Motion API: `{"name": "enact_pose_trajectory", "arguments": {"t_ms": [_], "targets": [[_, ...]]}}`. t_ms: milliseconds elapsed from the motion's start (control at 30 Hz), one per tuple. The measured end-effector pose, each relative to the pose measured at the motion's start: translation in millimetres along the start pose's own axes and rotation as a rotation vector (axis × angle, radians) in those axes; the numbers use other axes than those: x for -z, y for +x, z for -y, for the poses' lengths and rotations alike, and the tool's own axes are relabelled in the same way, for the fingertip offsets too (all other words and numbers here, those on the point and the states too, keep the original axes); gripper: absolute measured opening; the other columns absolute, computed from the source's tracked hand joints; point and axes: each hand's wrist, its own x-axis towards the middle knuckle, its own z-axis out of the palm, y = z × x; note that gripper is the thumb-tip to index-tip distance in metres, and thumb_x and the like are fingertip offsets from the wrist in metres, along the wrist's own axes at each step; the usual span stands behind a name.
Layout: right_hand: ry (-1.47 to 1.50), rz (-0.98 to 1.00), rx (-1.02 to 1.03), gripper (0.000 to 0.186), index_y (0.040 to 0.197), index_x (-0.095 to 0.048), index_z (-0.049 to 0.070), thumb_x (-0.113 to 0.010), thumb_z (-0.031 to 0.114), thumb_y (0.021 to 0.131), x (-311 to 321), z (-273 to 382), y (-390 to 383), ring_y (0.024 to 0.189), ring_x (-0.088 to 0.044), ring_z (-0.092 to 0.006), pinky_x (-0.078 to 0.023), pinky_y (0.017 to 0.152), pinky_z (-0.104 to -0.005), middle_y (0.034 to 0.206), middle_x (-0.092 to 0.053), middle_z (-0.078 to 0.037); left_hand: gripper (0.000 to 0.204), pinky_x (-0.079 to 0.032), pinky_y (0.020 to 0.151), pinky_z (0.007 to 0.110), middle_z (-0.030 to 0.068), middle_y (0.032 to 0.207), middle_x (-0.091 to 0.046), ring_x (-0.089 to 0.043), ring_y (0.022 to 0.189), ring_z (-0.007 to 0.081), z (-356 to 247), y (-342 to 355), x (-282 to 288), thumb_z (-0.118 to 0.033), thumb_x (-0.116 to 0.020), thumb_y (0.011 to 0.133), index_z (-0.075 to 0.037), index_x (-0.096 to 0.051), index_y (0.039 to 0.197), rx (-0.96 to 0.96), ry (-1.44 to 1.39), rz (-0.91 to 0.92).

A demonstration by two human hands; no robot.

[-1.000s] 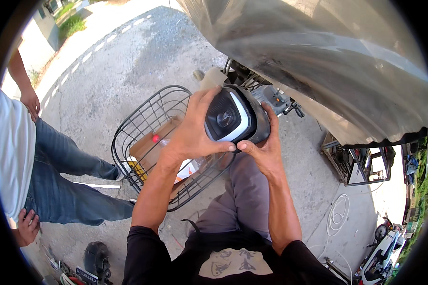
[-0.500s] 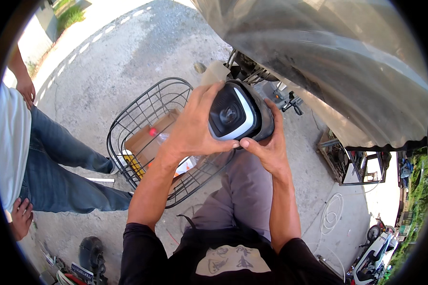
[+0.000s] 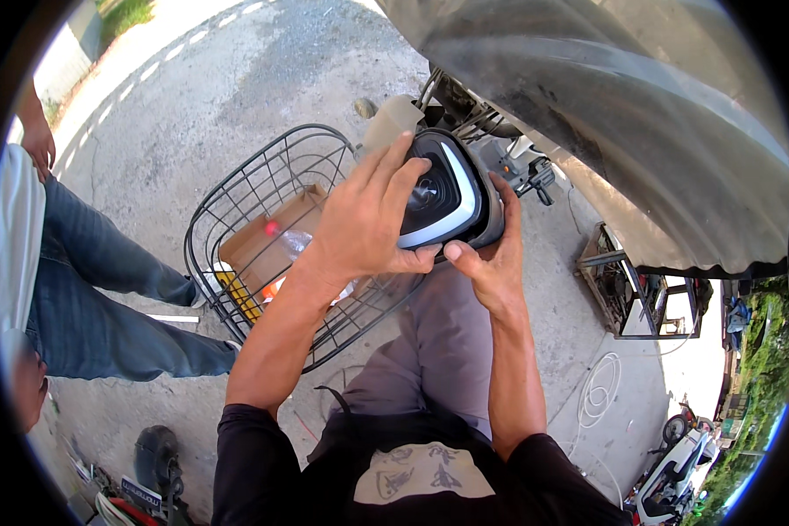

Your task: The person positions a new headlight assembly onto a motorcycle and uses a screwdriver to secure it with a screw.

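A headlight [image 3: 445, 230] with a dark round lens and a white light strip along its edge is between my two hands, above my knee. My left hand [image 3: 364, 215] lies on its left side, fingers reaching onto the dark lens and thumb at the lower edge. Around the grey outer housing, my right hand [image 3: 502, 263] is wrapped, its thumb at the lower rim near the left thumb. Cables [image 3: 478, 123] and a pale cover [image 3: 393, 123] show just behind the headlight. My left hand hides part of its left side.
A black wire basket [image 3: 203, 215] stands at left, holding a cardboard box [image 3: 263, 250] and small items. Another person's jeans [image 3: 105, 324] are farther left. A grey sheet [image 3: 605, 114] hangs at upper right. A metal frame [image 3: 627, 294] and coiled white hose [image 3: 598, 390] lie at right.
My left fingers have moved from the headlight's left edge to across its lens. The headlight has tilted slightly, while my right hand keeps its hold.
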Motion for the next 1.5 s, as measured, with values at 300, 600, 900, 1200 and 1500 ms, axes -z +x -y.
{"name": "enact_pose_trajectory", "arguments": {"t_ms": [300, 600, 900, 1200, 1500], "targets": [[-0.056, 0.051, -0.048, 0.132, 0.171, -0.024, -0.004, -0.105, 0.028, 0.071, 2, 8, -1, 0.150, -0.053, -0.0343, -0.045, 0.125, -0.0482, 0.160, -0.051, -0.026, 0.113, -0.052, 0.112, 0.055, 0.0270, 0.153, -0.055, -0.060, 0.130, 0.0499, -12, 6, 15, -0.032, -0.093, 0.063, 0.000, -0.047, 0.161, 0.093, -0.041, 0.080], [-0.064, 0.087, -0.089, 0.135, 0.171, -0.021, -0.009, -0.102, 0.029, 0.071, 16, -5, 3, 0.153, -0.051, -0.0334, -0.042, 0.128, -0.0448, 0.162, -0.050, -0.026, 0.100, -0.053, 0.110, 0.055, 0.0278, 0.153, -0.055, -0.060, 0.132, 0.0502, -4, 3, 11, -0.026, -0.095, 0.058, -0.005, -0.055, 0.147, -0.005, -0.106, 0.041], [-0.058, 0.102, -0.088, 0.132, 0.172, -0.023, -0.008, -0.102, 0.027, 0.073, 13, 8, 8, 0.152, -0.052, -0.0333, -0.042, 0.128, -0.0453, 0.161, -0.052, -0.025, 0.109, -0.051, 0.111, 0.057, 0.0272, 0.150, -0.054, -0.059, 0.128, 0.0501, -10, 4, 7, -0.038, -0.094, 0.062, -0.002, -0.051, 0.155, 0.100, -0.111, 0.012], [-0.046, 0.070, -0.006, 0.128, 0.171, -0.025, -0.006, -0.103, 0.031, 0.077, 4, 7, 1, 0.149, -0.054, -0.0319, -0.043, 0.126, -0.0458, 0.160, -0.053, -0.023, 0.112, -0.049, 0.112, 0.057, 0.0291, 0.147, -0.053, -0.057, 0.130, 0.0492, -13, 0, -2, -0.056, -0.086, 0.072, 0.004, -0.048, 0.158, 0.156, 0.031, 0.018], [0.080, -0.031, -0.095, 0.123, 0.170, -0.030, -0.002, -0.098, 0.043, 0.079, 13, -14, 4, 0.147, -0.055, -0.0316, -0.045, 0.124, -0.0450, 0.159, -0.052, -0.022, 0.110, -0.044, 0.120, 0.060, 0.0284, 0.161, -0.047, -0.050, 0.144, 0.0508, -12, -1, 0, -0.052, -0.091, 0.073, -0.007, -0.049, 0.164, 0.134, -0.067, 0.047]]}}
